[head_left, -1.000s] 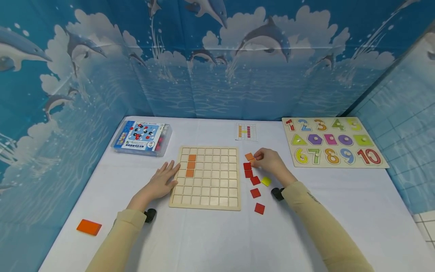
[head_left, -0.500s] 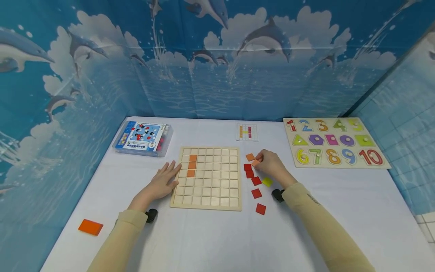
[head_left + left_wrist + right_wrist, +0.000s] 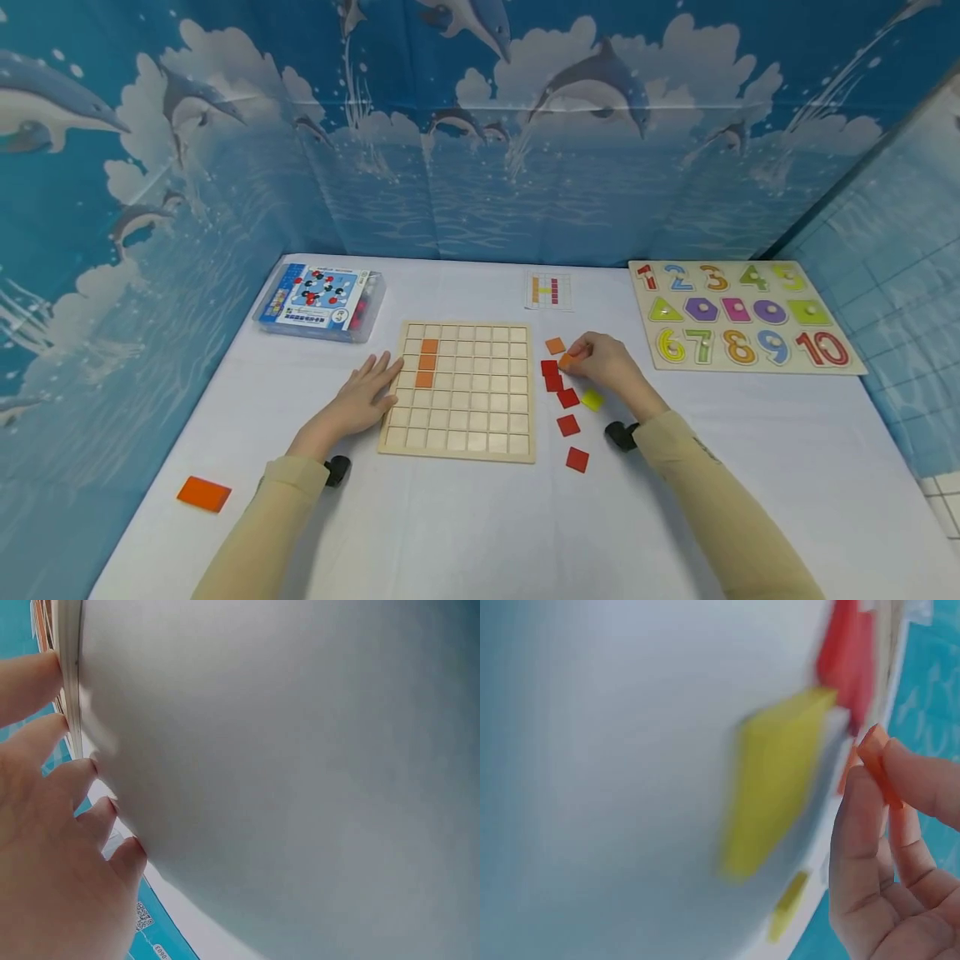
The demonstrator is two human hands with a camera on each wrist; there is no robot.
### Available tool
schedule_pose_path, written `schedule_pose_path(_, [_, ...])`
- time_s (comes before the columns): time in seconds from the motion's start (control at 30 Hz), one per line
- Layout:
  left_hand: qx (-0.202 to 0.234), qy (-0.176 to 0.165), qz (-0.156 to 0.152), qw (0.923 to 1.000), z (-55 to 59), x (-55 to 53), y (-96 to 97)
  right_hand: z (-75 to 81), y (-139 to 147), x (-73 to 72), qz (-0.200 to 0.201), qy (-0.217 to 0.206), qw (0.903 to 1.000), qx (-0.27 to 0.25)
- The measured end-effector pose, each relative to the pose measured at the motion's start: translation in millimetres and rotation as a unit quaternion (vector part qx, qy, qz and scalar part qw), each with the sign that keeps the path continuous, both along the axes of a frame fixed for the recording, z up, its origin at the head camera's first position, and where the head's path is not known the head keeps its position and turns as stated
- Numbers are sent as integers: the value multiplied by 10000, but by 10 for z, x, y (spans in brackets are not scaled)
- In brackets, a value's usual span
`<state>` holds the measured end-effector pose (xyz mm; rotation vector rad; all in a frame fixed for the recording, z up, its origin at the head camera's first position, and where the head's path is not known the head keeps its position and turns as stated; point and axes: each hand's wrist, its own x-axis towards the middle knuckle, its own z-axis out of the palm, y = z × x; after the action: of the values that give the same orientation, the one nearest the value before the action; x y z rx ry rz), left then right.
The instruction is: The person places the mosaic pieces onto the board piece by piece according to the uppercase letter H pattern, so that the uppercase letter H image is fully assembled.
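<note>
My left hand [image 3: 356, 400] lies with spread fingers against the left edge of a wooden grid board [image 3: 457, 456]; the left wrist view has its fingertips right at the board's side. Three orange tiles [image 3: 427, 362] form a column in the board's upper left squares. To the right of the board, my right hand [image 3: 611, 367] pinches an orange square tile [image 3: 877, 761] between thumb and index finger, tilted on edge. Just beyond it another orange tile [image 3: 555, 345] lies on the white cloth. Several red tiles [image 3: 577, 459] run down towards me, with a yellow tile [image 3: 592, 400] beside them.
A small pattern card [image 3: 549, 292] lies behind the board. At the back left is a clear plastic box [image 3: 318, 302] with a printed label; at the back right, a number puzzle board [image 3: 742, 317]. An orange rectangular piece [image 3: 204, 494] lies at the front left.
The head view has shifted slightly. My left hand stays at the board's edge, while a little more of the pinched orange tile shows at my right fingertips.
</note>
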<state>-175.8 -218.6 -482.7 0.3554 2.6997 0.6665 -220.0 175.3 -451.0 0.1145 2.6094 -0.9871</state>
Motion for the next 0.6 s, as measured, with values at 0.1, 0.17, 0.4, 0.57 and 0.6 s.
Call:
schedule_pose_path(0.1, [44,-24,-19,10000,2,-4,8,54,-75,14,113,18,9995,-299])
schedule_pose_path(0.17, [61,-36,-20,10000,3,-4,11,92,-167,22,225,56,9984,-512])
schedule_pose_path(0.4, [36,-23,-27,10000,34,9,11,120,-612,46,624,179,9923,-1050])
schedule_pose_path(0.57, [51,4,-21,10000,50,11,8,91,-954,63,896,226,9855,-1420])
schedule_pose_path(0.6, [44,-12,-16,10000,46,8,9,85,-1018,69,925,216,9846,-1467])
